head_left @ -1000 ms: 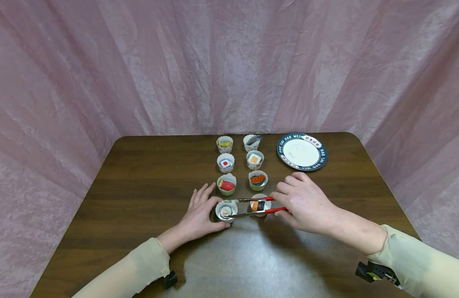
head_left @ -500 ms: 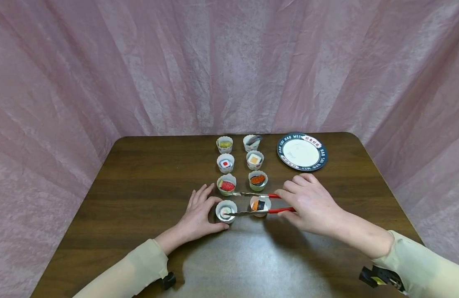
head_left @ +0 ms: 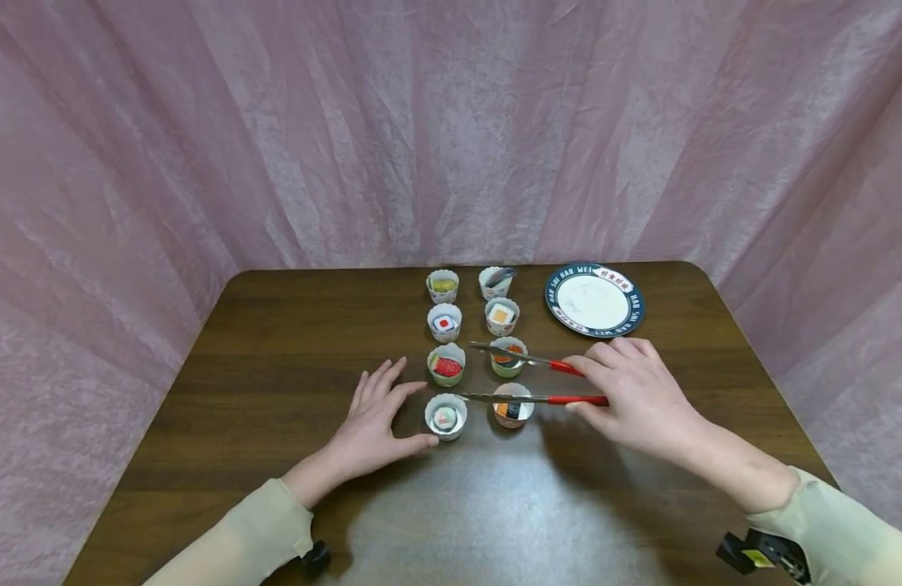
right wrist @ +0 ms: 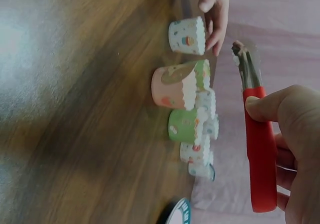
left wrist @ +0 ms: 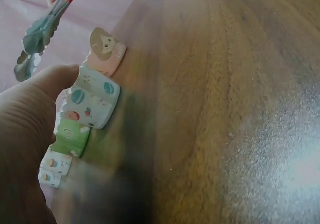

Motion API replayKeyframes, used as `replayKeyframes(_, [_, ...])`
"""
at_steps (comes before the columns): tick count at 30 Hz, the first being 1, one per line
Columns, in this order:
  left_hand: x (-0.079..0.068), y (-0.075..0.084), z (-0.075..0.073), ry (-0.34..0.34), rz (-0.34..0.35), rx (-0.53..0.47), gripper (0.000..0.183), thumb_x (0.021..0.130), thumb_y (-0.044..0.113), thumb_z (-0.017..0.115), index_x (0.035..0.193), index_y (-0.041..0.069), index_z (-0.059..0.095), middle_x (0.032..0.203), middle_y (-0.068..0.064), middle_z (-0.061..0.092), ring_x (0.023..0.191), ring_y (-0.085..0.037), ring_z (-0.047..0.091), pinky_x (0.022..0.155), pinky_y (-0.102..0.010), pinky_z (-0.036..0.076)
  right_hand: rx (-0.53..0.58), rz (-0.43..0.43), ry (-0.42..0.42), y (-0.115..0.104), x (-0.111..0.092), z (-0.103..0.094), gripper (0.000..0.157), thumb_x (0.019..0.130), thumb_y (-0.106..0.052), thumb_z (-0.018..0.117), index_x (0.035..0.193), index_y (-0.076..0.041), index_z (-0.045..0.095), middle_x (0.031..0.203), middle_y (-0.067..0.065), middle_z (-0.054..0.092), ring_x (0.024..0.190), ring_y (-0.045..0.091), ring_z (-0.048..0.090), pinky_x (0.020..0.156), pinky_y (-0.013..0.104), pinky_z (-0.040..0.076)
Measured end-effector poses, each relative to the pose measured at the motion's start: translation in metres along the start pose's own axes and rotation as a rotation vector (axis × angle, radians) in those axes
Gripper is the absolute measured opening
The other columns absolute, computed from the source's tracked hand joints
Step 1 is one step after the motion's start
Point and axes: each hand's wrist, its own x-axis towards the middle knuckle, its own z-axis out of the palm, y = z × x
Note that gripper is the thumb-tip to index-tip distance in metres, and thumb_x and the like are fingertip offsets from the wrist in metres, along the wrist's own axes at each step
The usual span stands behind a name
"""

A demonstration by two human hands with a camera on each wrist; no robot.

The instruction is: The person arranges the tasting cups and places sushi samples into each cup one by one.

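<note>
My right hand (head_left: 634, 399) grips a pair of tongs (head_left: 579, 400) by the red handles. The metal arms are spread apart with nothing between them, above the two nearest cups on the right. My left hand (head_left: 370, 427) has its fingers spread beside the nearest left paper cup (left wrist: 92, 99), thumb tip close to the rim. Inside that cup lies a pale round sushi roll (head_left: 445, 418). To its right, a pink paper cup (right wrist: 170, 89) holds a sushi piece (head_left: 513, 410) with orange and a black band. Behind it, orange-topped sushi sits in a green cup (right wrist: 184, 126), partly covered by the tongs.
Several more paper cups stand in two rows going back, with red-topped sushi (head_left: 447, 368), a yellow-topped piece (head_left: 501, 313) and others. A blue-rimmed white plate (head_left: 554, 312) lies at the back right. Pink curtain (head_left: 451, 130) hangs behind the wooden table (head_left: 290, 350).
The tongs have come up out of the nearest left cup and moved right and back, their arms spreading wider. My left hand has eased away from that cup to the left.
</note>
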Motion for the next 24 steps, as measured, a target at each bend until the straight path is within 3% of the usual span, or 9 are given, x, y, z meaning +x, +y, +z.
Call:
replayKeyframes(11, [0.004, -0.002, -0.016, 0.057, 0.029, 0.039, 0.071, 0.093, 0.062, 0.065, 0.146, 0.017, 0.055, 0.167, -0.011, 0.023, 0.155, -0.035, 0.012, 0.120, -0.063, 0.002, -0.009, 0.126, 0.055, 0.027, -0.014, 0.000, 0.054, 0.072, -0.029, 0.091, 0.118, -0.009, 0.072, 0.098, 0.001, 0.065, 0.090, 0.027, 0.051, 0.087, 0.054, 0.036])
replayKeyframes(24, [0.026, -0.001, -0.037, 0.099, 0.083, 0.239, 0.080, 0.093, 0.070, 0.057, 0.153, 0.018, 0.049, 0.168, -0.013, 0.020, 0.155, -0.037, 0.011, 0.121, -0.060, -0.002, -0.036, 0.302, 0.030, 0.059, -0.030, 0.010, 0.053, 0.074, -0.034, 0.091, 0.118, -0.010, 0.074, 0.092, 0.004, 0.065, 0.083, 0.028, 0.052, 0.080, 0.053, 0.037])
